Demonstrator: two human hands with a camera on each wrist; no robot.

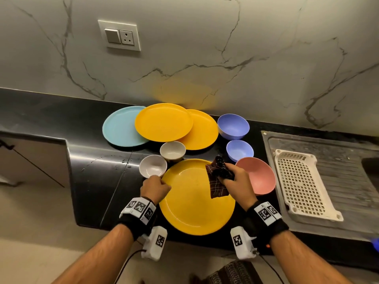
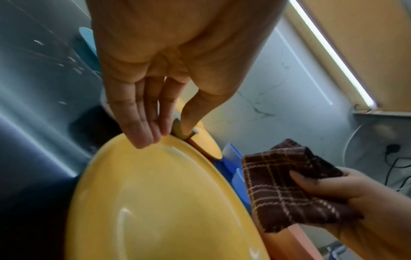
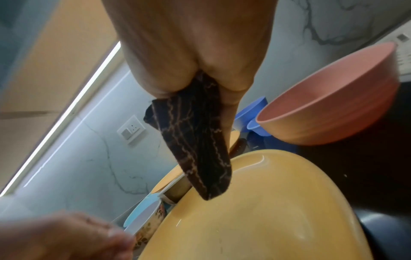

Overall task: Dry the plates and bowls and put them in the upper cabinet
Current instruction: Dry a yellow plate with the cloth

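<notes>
A large yellow plate (image 1: 194, 199) (image 2: 155, 202) (image 3: 266, 211) sits nearest me on the black counter (image 1: 51, 115). My left hand (image 1: 164, 181) (image 2: 164, 135) pinches its left rim, fingers on the upper face and thumb behind the edge. My right hand (image 1: 225, 177) (image 3: 209, 98) grips a brown checked cloth (image 1: 217, 181) (image 2: 278, 184) (image 3: 195, 149) that hangs over the plate's right side. Behind lie a blue plate (image 1: 121, 128) and two more yellow plates (image 1: 164, 121). Two white bowls (image 1: 152, 166), two purple bowls (image 1: 233, 126) and a pink bowl (image 1: 258, 175) (image 3: 329, 109) stand around.
A white slotted basket (image 1: 301, 181) lies on the steel drainboard (image 1: 348, 160) at the right. Water drops (image 1: 123, 162) dot the counter left of the white bowls. A switch and socket plate (image 1: 120, 35) is on the marble wall. The counter's front edge runs just below the plate.
</notes>
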